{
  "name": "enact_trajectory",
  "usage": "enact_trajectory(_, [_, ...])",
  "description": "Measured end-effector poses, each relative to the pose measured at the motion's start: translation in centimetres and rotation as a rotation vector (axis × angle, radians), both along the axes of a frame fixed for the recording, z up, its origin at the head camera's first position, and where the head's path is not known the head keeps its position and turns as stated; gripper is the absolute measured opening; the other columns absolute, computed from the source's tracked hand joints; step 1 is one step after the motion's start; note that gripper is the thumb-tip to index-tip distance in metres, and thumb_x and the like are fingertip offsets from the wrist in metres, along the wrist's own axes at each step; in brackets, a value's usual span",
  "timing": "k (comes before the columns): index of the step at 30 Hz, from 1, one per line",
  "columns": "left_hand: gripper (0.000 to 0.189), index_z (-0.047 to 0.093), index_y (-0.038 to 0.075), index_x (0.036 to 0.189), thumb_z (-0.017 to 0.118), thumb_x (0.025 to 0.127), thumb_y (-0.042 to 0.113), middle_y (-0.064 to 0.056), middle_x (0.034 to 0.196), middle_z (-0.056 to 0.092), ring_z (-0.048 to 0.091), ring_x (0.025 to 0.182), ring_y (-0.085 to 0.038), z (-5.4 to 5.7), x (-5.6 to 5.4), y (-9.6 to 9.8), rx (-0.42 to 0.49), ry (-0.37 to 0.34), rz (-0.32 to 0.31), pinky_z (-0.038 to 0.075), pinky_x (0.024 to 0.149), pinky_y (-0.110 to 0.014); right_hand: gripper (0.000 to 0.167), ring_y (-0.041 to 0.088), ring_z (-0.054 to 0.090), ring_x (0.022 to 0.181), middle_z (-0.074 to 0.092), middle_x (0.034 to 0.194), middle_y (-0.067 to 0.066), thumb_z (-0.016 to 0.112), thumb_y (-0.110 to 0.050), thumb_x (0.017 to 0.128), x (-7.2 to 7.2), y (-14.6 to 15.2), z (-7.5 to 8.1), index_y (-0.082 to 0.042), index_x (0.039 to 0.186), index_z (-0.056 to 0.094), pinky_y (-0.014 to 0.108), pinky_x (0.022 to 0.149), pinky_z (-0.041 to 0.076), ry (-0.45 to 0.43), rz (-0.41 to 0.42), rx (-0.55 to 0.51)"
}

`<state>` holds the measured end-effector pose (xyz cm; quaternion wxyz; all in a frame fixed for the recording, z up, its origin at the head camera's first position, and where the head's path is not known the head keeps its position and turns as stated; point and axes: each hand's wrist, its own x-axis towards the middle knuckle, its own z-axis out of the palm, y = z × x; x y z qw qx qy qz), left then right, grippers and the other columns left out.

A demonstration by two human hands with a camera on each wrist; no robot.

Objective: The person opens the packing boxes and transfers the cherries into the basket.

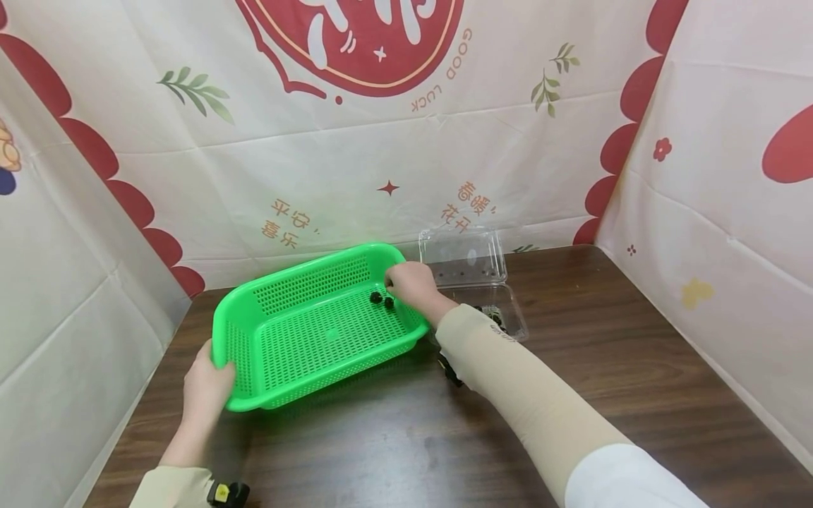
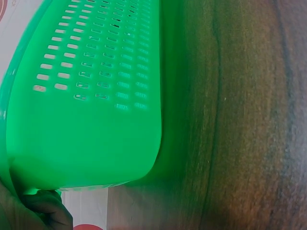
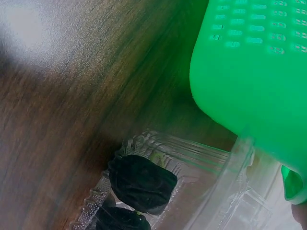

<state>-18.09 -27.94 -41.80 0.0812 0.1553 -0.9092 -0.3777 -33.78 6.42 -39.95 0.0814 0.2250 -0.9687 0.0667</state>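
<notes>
My left hand grips the left end of a green plastic basket with slotted walls, thumb over the rim. In the left wrist view the basket's wall fills much of the picture, with fingers at its lower corner. My right hand is over the basket's right end, its fingers curled; whether anything is inside them is hidden. Two small, dark, roundish pieces lie on the basket floor near that hand. Beneath the right forearm, a clear hinged plastic box holds more dark pieces.
The clear box's lid stands raised against the printed cloth backdrop. Brown wood-grain table lies in front of the basket. White cloth walls stand at both sides.
</notes>
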Motion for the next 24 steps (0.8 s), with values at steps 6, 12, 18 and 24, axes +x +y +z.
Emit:
enact_trajectory(6, [0.056, 0.033, -0.005, 0.145, 0.044, 0.091, 0.007, -0.033, 0.122, 0.052, 0.052, 0.104, -0.045, 0.16, -0.02, 0.11, 0.002, -0.002, 0.006, 0.042, 0.085, -0.058, 0.042, 0.015, 0.020, 0.056, 0.018, 0.058, -0.004, 0.054, -0.005, 0.090, -0.04, -0.15, -0.23, -0.020, 0.061, 0.026, 0.030, 0.055, 0.021, 0.018, -0.005, 0.026])
enact_trajectory(12, [0.057, 0.032, -0.006, 0.146, 0.044, 0.091, 0.006, -0.033, 0.121, 0.052, 0.053, 0.103, -0.044, 0.27, -0.02, 0.14, 0.001, -0.013, 0.012, 0.043, 0.084, -0.057, 0.041, 0.015, 0.019, 0.057, 0.016, 0.059, -0.004, 0.053, -0.003, 0.087, -0.19, -0.24, -0.45, -0.019, 0.061, 0.026, 0.031, 0.055, 0.020, 0.032, -0.003, 0.035])
enact_trajectory(18, [0.055, 0.033, -0.006, 0.144, 0.043, 0.091, 0.006, -0.032, 0.119, 0.053, 0.054, 0.101, -0.043, 0.28, 0.07, 0.21, -0.001, -0.013, 0.006, 0.043, 0.082, -0.056, 0.042, 0.015, 0.018, 0.056, 0.015, 0.059, -0.003, 0.054, -0.004, 0.088, -0.15, -0.20, -0.44, -0.018, 0.060, 0.026, 0.030, 0.054, 0.020, 0.038, 0.001, 0.047])
enact_trajectory(24, [0.056, 0.033, -0.006, 0.144, 0.043, 0.091, 0.006, -0.032, 0.118, 0.053, 0.054, 0.099, -0.043, 0.21, 0.09, 0.24, 0.000, -0.013, 0.002, 0.043, 0.081, -0.055, 0.043, 0.015, 0.016, 0.057, 0.014, 0.059, -0.003, 0.055, -0.005, 0.089, -0.01, -0.12, -0.41, -0.019, 0.060, 0.026, 0.030, 0.054, 0.019, 0.028, 0.002, 0.053])
